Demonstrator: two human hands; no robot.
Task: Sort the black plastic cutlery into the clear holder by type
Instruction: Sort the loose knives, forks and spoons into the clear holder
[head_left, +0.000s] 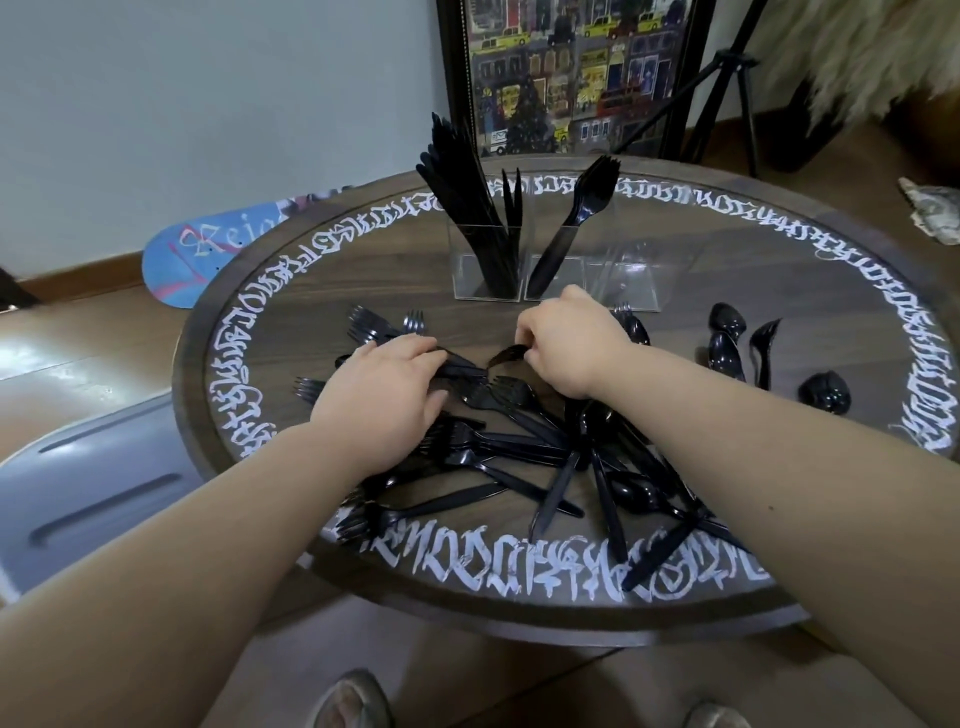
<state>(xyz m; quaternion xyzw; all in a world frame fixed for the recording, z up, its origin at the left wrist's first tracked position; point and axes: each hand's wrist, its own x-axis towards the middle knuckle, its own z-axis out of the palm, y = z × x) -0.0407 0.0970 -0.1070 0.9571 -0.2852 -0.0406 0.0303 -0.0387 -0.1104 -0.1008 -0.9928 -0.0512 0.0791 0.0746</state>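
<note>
left hand (382, 395) curls over black handles in the cutlery pile (519, 447) | right hand (566, 348) pinches one black piece (506, 356) | clear holder (556, 265) stands behind on round table (779, 291): knives left, spork middle

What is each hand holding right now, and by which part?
The right hand pinches a black plastic fork by its handle. The left hand grips black plastic cutlery from the pile; by which part cannot be told.

Soft, even indoor light; faint shadows; wide-angle bending at edges; slight blur.
</note>
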